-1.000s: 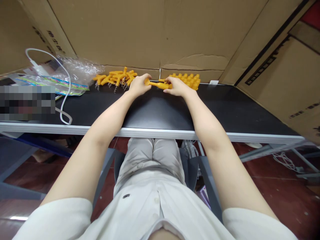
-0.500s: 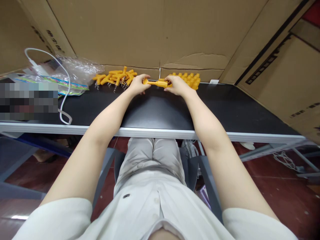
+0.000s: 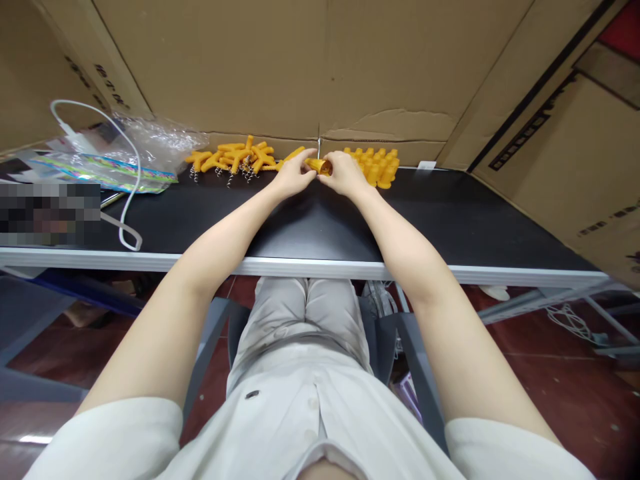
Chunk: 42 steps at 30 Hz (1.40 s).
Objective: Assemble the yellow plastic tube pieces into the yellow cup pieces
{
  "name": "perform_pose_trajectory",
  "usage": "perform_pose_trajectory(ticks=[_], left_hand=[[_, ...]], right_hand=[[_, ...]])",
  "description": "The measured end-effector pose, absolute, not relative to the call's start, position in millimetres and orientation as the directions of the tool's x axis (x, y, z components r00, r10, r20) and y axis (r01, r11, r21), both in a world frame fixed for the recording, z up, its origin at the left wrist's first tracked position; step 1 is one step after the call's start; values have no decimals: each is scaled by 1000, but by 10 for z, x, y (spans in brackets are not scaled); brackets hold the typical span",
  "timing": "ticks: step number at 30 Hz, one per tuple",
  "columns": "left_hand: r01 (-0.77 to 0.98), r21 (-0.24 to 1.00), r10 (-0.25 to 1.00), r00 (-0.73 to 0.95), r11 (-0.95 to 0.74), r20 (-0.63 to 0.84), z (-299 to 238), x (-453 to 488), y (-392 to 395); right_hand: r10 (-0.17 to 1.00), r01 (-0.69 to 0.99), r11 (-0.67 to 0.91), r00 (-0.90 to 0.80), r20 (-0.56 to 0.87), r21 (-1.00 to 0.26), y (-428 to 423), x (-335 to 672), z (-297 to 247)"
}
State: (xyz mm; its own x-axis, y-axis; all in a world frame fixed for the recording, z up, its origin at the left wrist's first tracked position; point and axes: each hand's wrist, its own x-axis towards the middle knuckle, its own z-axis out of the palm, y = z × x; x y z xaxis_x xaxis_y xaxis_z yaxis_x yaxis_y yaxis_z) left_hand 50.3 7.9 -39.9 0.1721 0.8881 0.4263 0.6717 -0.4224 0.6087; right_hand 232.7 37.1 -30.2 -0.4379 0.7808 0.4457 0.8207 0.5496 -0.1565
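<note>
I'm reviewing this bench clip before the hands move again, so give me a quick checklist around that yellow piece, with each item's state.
1. Grip on the yellow piece: ok, left hand and right hand both pinch it.
2. Piece fully seated: cannot tell, fingers cover it.
3. Pile of T-shaped pieces reachable: ok, just left of the hands.
4. Cap pile reachable: ok, beside the right hand.
5. White cable apart from hands: ok, far left on the table.

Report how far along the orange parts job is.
Done: no finished stack is distinguishable. In hand: left hand and right hand pinch one orange plastic piece together. Remaining: a heap of orange T-shaped handles with bare metal spirals and a cluster of upright orange plastic caps sit on the black table.
</note>
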Motion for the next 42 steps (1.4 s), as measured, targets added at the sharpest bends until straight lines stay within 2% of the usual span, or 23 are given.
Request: perform_pose_trajectory(ticks=[6,9,13,16,20,24,30,34,37,42], left_hand=[[501,792,937,206,-350,283,-471,577,121],[418,860,955,180,-291,235,-458,597,85],[361,899,968,105,-249,226,-424,588,30],[368,905,975,31,-214,218,-416,566,45],[423,887,969,-76,-183,236,-431,538,145],[502,839,947,-108,-210,302,-459,506,270],[738,626,893,-73,-252,444,-456,533,387],[792,553,894,-22,-257,447,-462,635,410],[790,555,893,-20,-261,449,-505,721,467],[739,624,900,-55,-254,432,-591,846,673]], right_hand=[[801,828,537,-442,405,-159,332,2269,-333],[787,792,573,-462,408,-209,392,2269,-381],[754,695,649,-536,379,-309,479,2301,-431],[759,702,646,-550,349,-300,527,2381,-408],[806,818,535,-419,418,-211,561,2560,-294],[830,899,396,-264,491,-186,554,2718,-196],[853,937,302,-183,489,-175,535,2785,-191],[862,944,282,-171,477,-170,547,2785,-204],[867,944,287,-183,464,-164,554,2786,-209],[864,943,297,-198,464,-150,559,2791,-233]])
